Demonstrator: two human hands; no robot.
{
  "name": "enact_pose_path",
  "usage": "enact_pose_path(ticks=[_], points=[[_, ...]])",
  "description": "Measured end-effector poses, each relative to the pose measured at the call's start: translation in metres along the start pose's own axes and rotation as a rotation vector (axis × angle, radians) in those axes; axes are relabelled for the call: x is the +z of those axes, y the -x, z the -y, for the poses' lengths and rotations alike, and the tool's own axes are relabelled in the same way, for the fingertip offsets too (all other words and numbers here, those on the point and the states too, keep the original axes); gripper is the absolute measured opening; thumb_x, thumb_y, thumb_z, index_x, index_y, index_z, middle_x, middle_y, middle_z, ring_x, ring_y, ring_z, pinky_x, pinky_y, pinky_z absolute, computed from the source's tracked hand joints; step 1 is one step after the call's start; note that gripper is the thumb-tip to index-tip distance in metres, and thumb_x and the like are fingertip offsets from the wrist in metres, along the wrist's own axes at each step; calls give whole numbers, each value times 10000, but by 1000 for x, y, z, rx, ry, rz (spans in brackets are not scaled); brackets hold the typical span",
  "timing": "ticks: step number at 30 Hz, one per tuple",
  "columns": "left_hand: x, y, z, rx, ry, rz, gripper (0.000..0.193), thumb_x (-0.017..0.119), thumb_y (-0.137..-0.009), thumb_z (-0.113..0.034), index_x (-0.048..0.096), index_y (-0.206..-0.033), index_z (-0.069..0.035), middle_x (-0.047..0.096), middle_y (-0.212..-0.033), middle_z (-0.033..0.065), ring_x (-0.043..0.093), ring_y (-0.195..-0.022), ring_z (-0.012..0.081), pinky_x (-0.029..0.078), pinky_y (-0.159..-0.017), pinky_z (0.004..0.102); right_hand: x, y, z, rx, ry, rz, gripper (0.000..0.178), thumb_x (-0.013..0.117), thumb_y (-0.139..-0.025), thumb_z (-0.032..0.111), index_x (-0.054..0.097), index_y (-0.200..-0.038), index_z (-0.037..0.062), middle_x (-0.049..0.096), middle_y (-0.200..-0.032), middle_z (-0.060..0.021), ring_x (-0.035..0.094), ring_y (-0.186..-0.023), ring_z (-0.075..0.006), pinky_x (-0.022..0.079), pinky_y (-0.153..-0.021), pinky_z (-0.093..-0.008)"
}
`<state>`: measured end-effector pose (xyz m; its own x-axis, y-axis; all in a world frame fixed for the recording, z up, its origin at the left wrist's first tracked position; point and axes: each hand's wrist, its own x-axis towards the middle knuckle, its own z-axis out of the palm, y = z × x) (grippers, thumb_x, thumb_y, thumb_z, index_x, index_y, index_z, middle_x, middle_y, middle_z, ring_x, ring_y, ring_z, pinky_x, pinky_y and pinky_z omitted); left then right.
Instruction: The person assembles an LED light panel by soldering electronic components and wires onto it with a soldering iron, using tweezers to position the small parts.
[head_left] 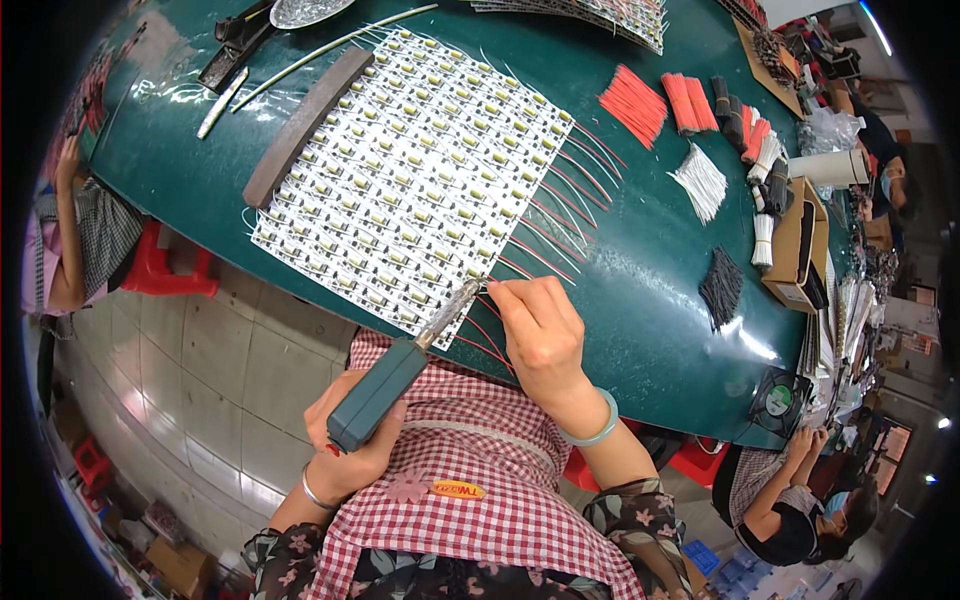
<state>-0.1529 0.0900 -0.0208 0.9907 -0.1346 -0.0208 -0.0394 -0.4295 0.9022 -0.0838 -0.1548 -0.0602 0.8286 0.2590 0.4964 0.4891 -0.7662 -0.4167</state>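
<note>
A white circuit board panel [410, 180] lies on the green table, covered with rows of small yellowish and black parts. Thin red and white wires [565, 200] stick out along its right edge. My left hand [355, 440] is wrapped round the handle of a green soldering gun [380, 395], whose metal tip meets the panel's near right edge. Close beside that tip, my right hand [540, 330] has thumb and forefinger pinched on a thin wire, mostly hidden by the fingers. A dark bar [308, 130] rests along the panel's left edge.
Loose red wires [633, 105], white wires [698, 182] and black wires [720, 287] lie to the right. Beyond them stand a cardboard box [800, 250] and a small fan [778, 402]. More boards [600, 15] are stacked at the back. Other people sit at left and right.
</note>
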Motion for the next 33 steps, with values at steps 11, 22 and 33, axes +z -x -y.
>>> enact_pose_path(ticks=[11, 22, 33], points=[[5, 1, 3, 116, -53, -16, 254, 757, -728, 43, 659, -961, 54, 671, -888, 152, 684, -735, 255, 539, -678, 315, 2, 0, 2, -7, 15, 12, 334, 672, -697, 9, 695, -1025, -49, 651, -946, -101, 611, -814, -256, 528, -679, -348], [2, 1, -4, 134, -56, -84, 207, 764, -794, -3, 704, -981, 64, 668, -865, 143, 646, -663, 219, 510, -609, 299, 3, -1, 3, -10, 46, 11, 305, 685, -712, 7, 696, -1013, -43, 655, -934, -98, 613, -807, -249, 531, -673, -341], [5, 3, -2, 119, -58, -74, 217, 765, -772, 51, 674, -969, 68, 690, -910, 149, 703, -749, 234, 547, -679, 303, 4, 0, 4, -10, 59, -15, 300, 690, -710, -1, 697, -1008, -36, 653, -924, -89, 610, -796, -242, 525, -659, -337]])
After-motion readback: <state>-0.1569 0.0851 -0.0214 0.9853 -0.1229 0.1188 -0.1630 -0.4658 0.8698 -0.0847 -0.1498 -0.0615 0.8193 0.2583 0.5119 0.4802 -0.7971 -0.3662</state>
